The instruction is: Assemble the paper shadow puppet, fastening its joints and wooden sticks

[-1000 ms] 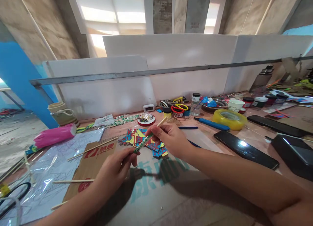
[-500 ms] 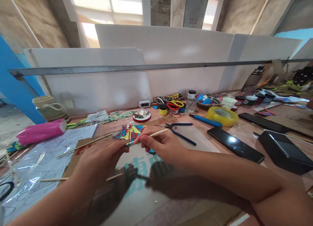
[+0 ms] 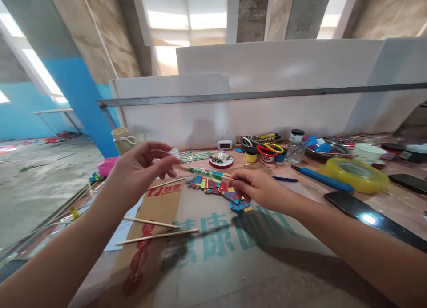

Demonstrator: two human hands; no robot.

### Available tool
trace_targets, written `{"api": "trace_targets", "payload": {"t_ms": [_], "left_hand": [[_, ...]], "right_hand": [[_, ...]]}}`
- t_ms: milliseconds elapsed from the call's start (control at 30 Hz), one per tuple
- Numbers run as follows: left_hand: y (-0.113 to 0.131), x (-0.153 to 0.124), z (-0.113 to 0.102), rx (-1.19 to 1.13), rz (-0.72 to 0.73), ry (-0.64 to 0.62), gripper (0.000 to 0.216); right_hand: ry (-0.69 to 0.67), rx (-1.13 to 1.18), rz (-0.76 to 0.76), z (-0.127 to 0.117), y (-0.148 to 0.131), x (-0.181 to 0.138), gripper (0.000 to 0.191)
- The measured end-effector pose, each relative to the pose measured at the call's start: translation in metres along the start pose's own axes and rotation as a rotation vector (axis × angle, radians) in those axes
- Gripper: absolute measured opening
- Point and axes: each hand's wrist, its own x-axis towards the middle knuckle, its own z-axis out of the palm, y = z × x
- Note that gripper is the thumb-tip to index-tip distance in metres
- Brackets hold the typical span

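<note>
My right hand (image 3: 251, 183) pinches the right end of a thin wooden stick (image 3: 230, 179). A green-and-white patterned strip (image 3: 205, 173) is wrapped around the stick's middle. At the stick's left end, my left hand (image 3: 145, 170) has its fingers parted; whether a fingertip touches the stick is unclear. Beneath the stick lie painted red, blue and yellow cut-out pieces (image 3: 228, 193), partly covered by my right hand. Several loose wooden sticks (image 3: 156, 237) rest on the printed cardboard (image 3: 143, 263) to the left.
Toward the back stand a round red-rimmed dish (image 3: 220, 160) of small bits, paint pots (image 3: 251, 154), yellow scissors (image 3: 273, 149) and a glass jar (image 3: 296, 148). On the right are a blue cutter (image 3: 323, 178), a tape roll (image 3: 355, 174) and a phone (image 3: 373, 217).
The view has turned left. My left hand has moved away from my right, its fingers parting, and more of the wrapped stick shows between them. My right hand now grips the stick's right end.
</note>
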Motion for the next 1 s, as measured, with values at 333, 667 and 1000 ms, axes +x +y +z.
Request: {"api": "trace_targets", "payload": {"t_ms": [333,667,1000], "left_hand": [[0.010,-0.022,0.025,-0.546,-0.064,0.038,0.028],[0.000,-0.026,0.025,-0.434,-0.096,-0.091,0.040],[0.019,-0.011,0.008,-0.405,0.116,0.251,0.026]], "right_hand": [[-0.131,0.080,0.012,0.030,0.002,-0.011,0.029],[-0.155,0.024,0.003,0.030,-0.008,-0.013,0.029],[-0.129,-0.027,-0.030,0.027,0.003,-0.008,0.034]]}}
